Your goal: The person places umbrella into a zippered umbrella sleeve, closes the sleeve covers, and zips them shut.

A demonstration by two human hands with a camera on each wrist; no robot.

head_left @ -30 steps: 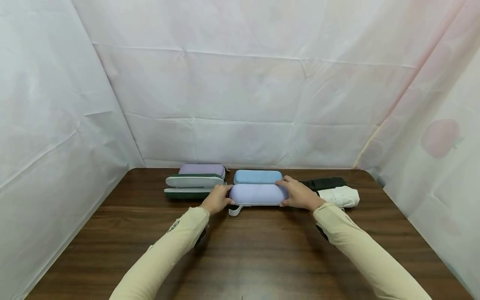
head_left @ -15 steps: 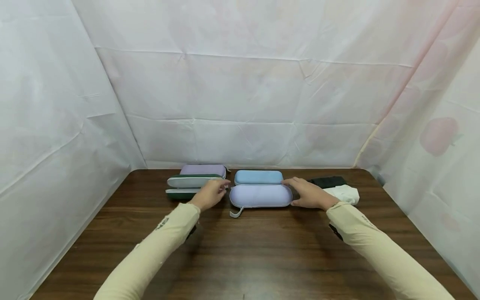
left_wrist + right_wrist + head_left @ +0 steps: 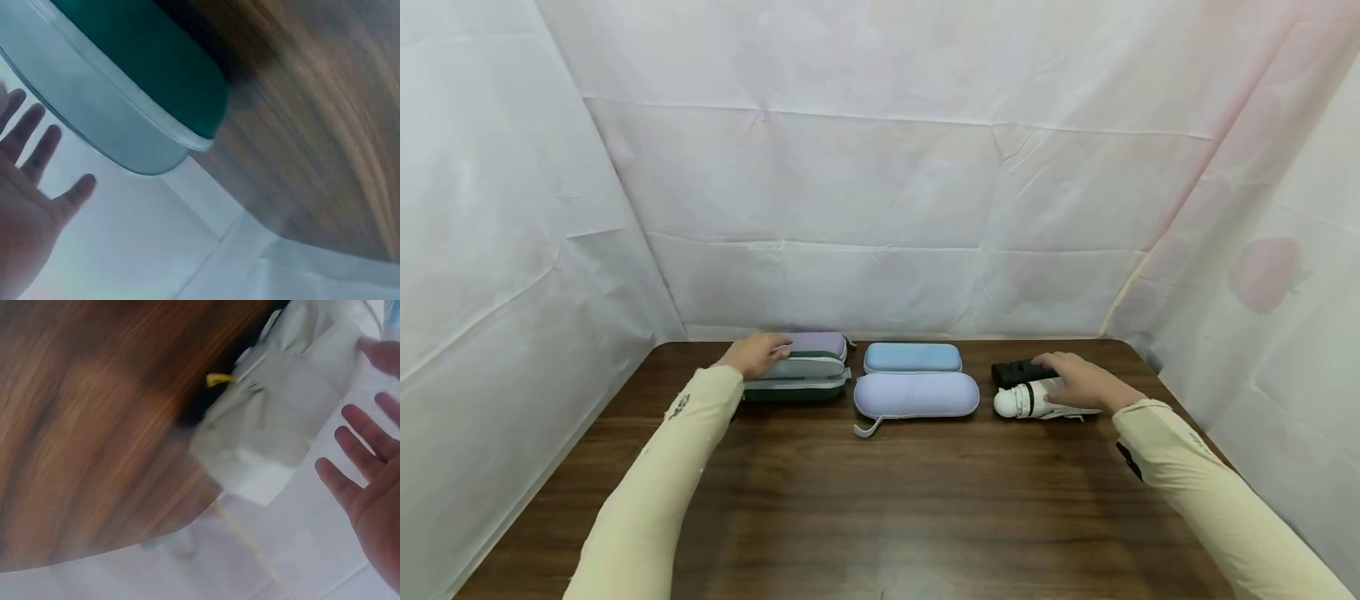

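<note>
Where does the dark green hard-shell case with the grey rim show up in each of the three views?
Head: dark green hard-shell case left of centre, under the left hand.
Left wrist: fills the upper left, beyond the open fingers.
Right wrist: not in it.
Shared landmark: brown wooden table.

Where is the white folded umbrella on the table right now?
In the head view the white folded umbrella lies at the right of the table, under the right hand, just in front of a black one and right of the lavender case.
</note>
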